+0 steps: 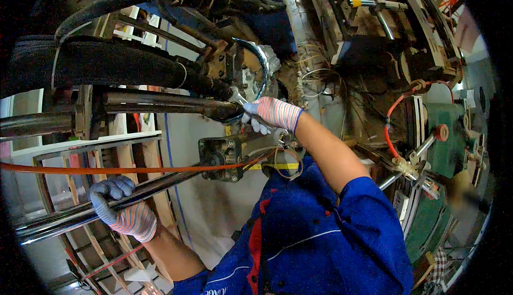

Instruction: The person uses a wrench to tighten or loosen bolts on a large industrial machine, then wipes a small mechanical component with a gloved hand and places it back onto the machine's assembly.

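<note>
The right grip [273,114] is clamping a silver metal wrench [240,98] slanting up-left, the left grip [127,220] loosely wrapping a polished steel rod [165,186].

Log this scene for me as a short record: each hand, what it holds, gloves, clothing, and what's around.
Left hand: wrapped around a polished rod
Right hand: gripping a metal wrench
Gloves: striped, with grey-blue fingers, on both hands
Clothing: blue workwear, red trim
Near left hand: orange hose
Upper left: thick black hose bundle
Right side: green machine panel
</note>
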The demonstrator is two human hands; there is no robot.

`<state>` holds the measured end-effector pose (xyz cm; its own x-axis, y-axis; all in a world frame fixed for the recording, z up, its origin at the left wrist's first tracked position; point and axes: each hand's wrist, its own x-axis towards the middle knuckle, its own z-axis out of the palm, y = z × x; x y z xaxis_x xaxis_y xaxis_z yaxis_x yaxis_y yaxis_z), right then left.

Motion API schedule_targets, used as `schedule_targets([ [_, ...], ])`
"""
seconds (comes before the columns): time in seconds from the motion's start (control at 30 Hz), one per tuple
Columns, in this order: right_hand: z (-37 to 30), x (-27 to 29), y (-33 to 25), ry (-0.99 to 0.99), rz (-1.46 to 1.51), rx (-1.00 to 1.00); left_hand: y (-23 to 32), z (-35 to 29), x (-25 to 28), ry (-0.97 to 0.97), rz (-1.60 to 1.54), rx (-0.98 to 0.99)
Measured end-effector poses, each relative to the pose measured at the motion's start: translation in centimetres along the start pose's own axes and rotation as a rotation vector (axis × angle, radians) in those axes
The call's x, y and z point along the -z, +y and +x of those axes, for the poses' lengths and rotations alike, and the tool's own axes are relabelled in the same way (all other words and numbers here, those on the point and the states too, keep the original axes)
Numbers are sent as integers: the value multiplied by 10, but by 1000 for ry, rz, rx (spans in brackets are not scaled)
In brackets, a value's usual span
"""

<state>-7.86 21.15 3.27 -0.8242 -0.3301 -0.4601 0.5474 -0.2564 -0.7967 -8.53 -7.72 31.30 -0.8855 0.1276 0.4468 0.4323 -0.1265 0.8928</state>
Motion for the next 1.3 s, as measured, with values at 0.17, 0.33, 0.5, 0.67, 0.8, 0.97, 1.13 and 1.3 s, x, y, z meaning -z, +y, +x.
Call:
schedule_targets([
  [0.17,0,9,-33,-45,-81,-92,2,2,-11,19,44,13],
  [0.33,19,20,-12,43,-567,193,1,2,-17,82,12,-11],
  [0.5,30,52,-43,139,-1176,300,3,1,-13,15,-8,26],
  [0.67,19,76,-134,99,-1604,113,-2,4,-22,97,6,14],
  [0.8,-3,69,-127,189,-1510,348,0,0,-13,106,18,-4],
  [0.97,-30,63,-38,629,-1076,162,-5,2,-18,143,-18,7],
  [1.13,-25,-12,-3,671,-762,33,-4,2,-8,102,-19,15],
  [1.3,-9,-28,-9,690,-771,-39,-4,2,-7,63,-21,27],
])
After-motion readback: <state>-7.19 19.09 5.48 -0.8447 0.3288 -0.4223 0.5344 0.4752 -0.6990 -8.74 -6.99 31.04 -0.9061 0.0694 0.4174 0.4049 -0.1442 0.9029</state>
